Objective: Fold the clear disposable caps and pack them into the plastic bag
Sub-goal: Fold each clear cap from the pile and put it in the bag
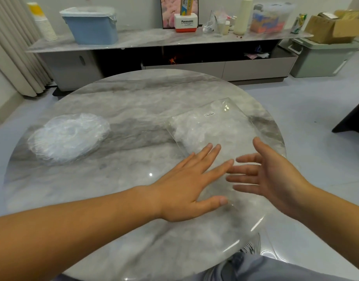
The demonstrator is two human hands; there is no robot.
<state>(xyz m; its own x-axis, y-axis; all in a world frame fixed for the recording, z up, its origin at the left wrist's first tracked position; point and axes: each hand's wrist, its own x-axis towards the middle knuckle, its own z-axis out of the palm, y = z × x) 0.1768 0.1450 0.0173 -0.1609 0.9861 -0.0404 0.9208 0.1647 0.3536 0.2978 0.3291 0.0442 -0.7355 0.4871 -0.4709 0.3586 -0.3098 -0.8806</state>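
Note:
A pile of clear disposable caps (68, 136) lies spread flat on the left of the round marble table (134, 102). A clear plastic bag (211, 126) with a small white label lies on the right, with crumpled clear caps inside its far half. My left hand (191, 179) rests palm down, fingers spread, on the bag's near end. My right hand (269, 175) hovers beside it, palm turned inward and fingers apart, fingertips close to my left hand's. Neither hand holds anything.
A long marble sideboard (154, 40) stands behind the table, carrying a blue bin (91, 27), stacked paper cups, a bottle and boxes. A green crate (316, 57) sits on the floor at right. My knee (245, 266) shows below the table's near edge.

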